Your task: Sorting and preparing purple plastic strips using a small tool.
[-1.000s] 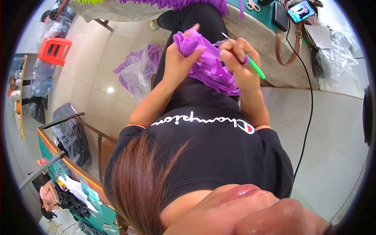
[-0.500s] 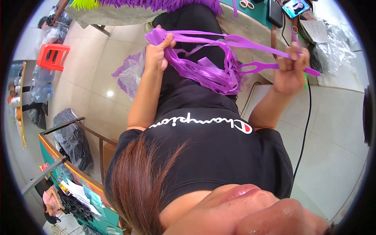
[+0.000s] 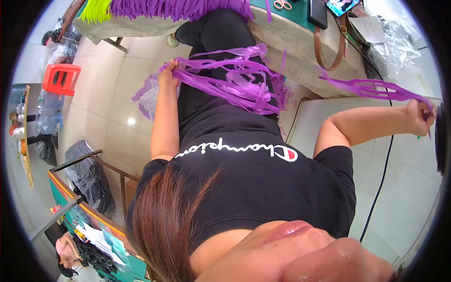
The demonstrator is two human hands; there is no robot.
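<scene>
Bundle (image 3: 239, 91) is being pinched in the left hand (image 3: 169, 75), seemingly for control; leftward of the closed right hand (image 3: 420, 116), a gripped purple strip (image 3: 401, 94) is being kept apart.

The left hand (image 3: 170, 74) grips a bunch of purple strips (image 3: 225, 89) spread across the legs (image 3: 221, 35) — the right hand (image 3: 420, 116), out wide, holds a slotted strip (image 3: 376, 89), its free end reaching back toward them. Scissors (image 3: 282, 4) and a black case (image 3: 317, 13) lie on the green table (image 3: 299, 17), a lit phone (image 3: 342, 6) just beside the case — far left, a red stool (image 3: 61, 79)
</scene>
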